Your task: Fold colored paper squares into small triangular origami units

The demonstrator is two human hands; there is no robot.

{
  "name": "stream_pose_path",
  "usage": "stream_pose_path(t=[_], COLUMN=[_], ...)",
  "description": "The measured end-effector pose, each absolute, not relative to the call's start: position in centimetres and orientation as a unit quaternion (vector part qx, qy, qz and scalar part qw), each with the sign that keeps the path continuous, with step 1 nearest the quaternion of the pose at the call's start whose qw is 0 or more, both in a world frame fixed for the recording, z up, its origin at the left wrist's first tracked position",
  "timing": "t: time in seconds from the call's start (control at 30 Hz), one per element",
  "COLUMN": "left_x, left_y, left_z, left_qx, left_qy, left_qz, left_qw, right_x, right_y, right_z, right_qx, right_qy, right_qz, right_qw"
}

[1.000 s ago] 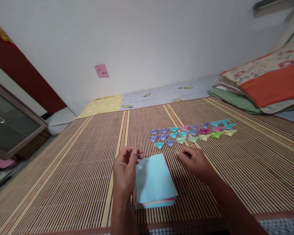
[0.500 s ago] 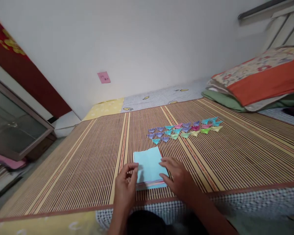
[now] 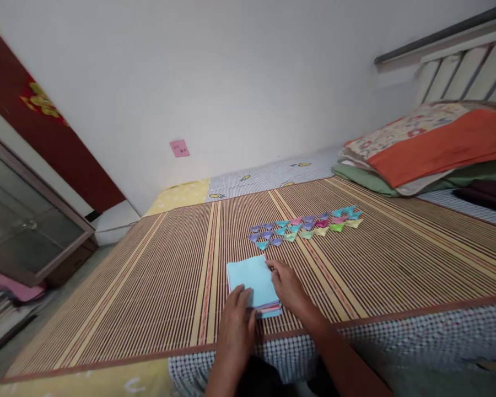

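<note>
A stack of square coloured paper [image 3: 254, 277] lies on the striped mat, a light blue sheet on top and pink and blue edges showing at the near side. My left hand [image 3: 236, 321] grips the near left corner, its fingers bent over the top sheet and the thumb by the near edge. At the right side, my right hand [image 3: 287, 284] has its curled fingers on the edge of the stack, the index fingertip near the far right corner; its thumb is mostly hidden. Beyond the stack, small folded paper pieces [image 3: 307, 234] in several colours lie in rows.
The striped mat [image 3: 169, 281] covers the bed up to the wall. Folded bedding with an orange band [image 3: 434, 149] is piled at the right, below a radiator [image 3: 467, 74]. A glass-doored cabinet [image 3: 28, 220] stands at the left, and a pink note [image 3: 179, 148] is on the wall.
My left hand has moved from the stack's left side onto its near left corner. My right hand has shifted up along the right edge, its fingers more curled. The camera view has tilted slightly.
</note>
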State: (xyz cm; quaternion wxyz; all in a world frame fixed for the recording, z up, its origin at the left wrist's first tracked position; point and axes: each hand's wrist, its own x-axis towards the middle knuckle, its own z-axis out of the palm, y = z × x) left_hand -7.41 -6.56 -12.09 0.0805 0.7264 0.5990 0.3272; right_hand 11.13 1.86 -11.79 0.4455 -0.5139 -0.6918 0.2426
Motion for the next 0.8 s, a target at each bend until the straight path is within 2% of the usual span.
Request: stream_pose_path(t=[0.33,0.43,0.53,0.63,0.8], left_x=[-7.3,-7.4,-7.9,-8.4,-8.1], left_y=[-5.7,-5.7,-5.9,-6.0,-4.5], left_z=[-12.4,-11.8,-10.1,-7.7,-5.1], left_qx=[0.709,0.694,0.614,0.472,0.409], left_qy=[0.601,0.576,0.575,0.593,0.511], left_qz=[0.351,0.409,0.516,0.6,0.614], left_qw=[0.115,0.139,0.158,0.258,0.442], right_x=[11.6,11.2,11.5,12.4,13.3], right_y=[1.2,0.8,0.9,1.1,1.4], right_z=[-11.3,-10.6,-9.8,-9.1,-7.9], right_qx=[-0.477,-0.458,-0.422,-0.375,-0.305], right_qy=[-0.633,-0.598,-0.546,-0.483,-0.398], right_qz=[0.358,0.398,0.457,0.527,0.613], right_qw=[0.493,0.523,0.561,0.59,0.61])
